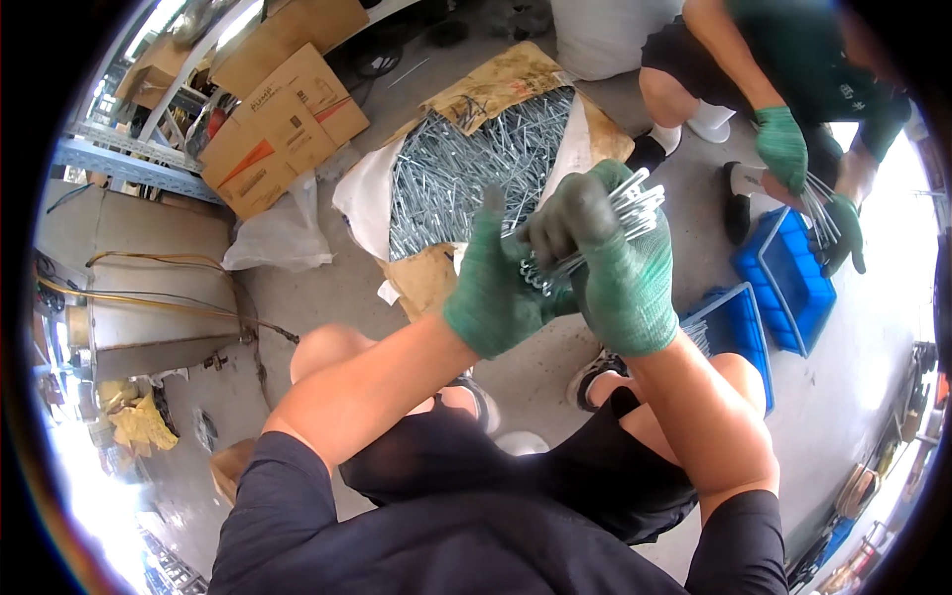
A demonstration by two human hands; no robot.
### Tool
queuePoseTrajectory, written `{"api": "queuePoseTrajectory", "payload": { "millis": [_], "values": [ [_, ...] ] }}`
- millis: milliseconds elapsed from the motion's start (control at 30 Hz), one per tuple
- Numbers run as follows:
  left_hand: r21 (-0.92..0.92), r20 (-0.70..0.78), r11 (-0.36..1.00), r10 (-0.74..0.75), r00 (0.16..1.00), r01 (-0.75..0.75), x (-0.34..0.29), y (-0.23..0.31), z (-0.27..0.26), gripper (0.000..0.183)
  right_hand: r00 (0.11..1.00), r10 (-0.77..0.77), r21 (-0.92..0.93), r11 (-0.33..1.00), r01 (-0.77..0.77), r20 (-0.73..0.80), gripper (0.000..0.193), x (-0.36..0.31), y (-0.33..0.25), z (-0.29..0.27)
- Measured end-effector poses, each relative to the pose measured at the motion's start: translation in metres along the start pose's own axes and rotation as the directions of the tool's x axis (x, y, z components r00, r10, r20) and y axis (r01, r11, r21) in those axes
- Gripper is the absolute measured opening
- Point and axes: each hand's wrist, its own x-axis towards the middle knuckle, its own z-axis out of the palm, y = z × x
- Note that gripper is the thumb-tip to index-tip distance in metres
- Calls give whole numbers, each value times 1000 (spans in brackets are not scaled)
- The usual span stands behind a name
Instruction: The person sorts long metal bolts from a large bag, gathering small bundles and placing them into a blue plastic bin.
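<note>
My right hand (630,273), in a green knit glove with dark coated fingers, is closed round a bundle of thin silvery metal rods (640,208). The rods slant up to the right past the fingers, and their lower left ends show small curls. My left hand (501,283), gloved the same way, is held beside those ends with its thumb up and its palm toward them. Its fingers reach partly beneath the right hand, where they are hidden. Beyond my hands lies a large heap of similar metal rods (471,164) in an opened sack lined with white sheet.
At right, a crouching co-worker's gloved hand (783,149) is over a few rods, near a blue crate (793,283). Another blue crate (739,332) with rods stands by my right knee. Cardboard boxes (288,129) and a metal cabinet with cables (159,283) are at left.
</note>
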Motion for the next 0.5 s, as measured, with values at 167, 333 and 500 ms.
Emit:
{"api": "queuePoseTrajectory", "payload": {
  "millis": [167, 333, 500],
  "values": [
    [108, -184, 991, 101, 978, -82, 16, -11, -11, 64, 998, 37, -22, 999, -38, -56, 41, 2, -14, 0],
    [394, -24, 918, -44, 999, 50, 0, 2, -10, 55, 987, 121, 99, 989, -110, -104, 63, 19, -8, -25],
    [527, 195, 849, -158, 968, 32, 6, 9, -8, 55, 920, 391, 249, 891, -379, 4, 68, 35, 14, -46]
  ]
}}
